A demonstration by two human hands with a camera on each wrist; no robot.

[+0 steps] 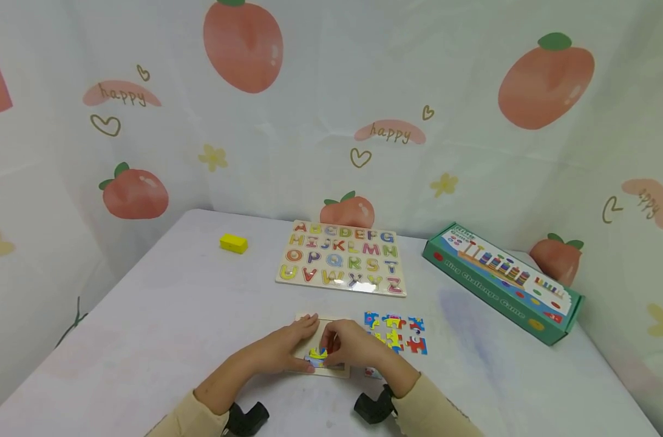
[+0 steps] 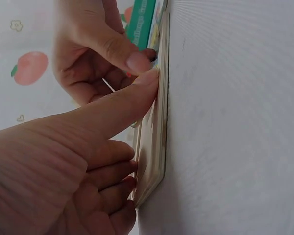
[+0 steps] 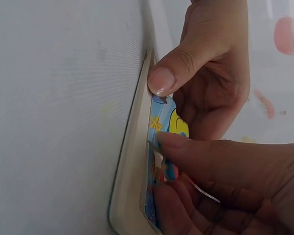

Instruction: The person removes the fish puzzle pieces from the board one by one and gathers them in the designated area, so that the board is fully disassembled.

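A shallow wooden puzzle tray (image 1: 337, 371) lies near the front of the table, with joined blue-and-yellow pieces (image 1: 314, 358) in its near part. My left hand (image 1: 281, 347) rests over the tray's left side with its fingers extended. Its thumb (image 3: 162, 81) presses at the tray's near edge beside a blue piece with a yellow flower (image 3: 156, 121). My right hand (image 1: 354, 345) pinches a small jigsaw piece (image 3: 170, 171) with blue and red on it, low over the tray. Fingers hide much of that piece.
Several loose jigsaw pieces (image 1: 416, 345) lie right of the tray, partly behind my right hand. Behind stands an alphabet board (image 1: 339, 258) lying flat. A yellow block (image 1: 234, 243) sits at the back left, and a green game box (image 1: 501, 282) at the right. A printed curtain hangs behind.
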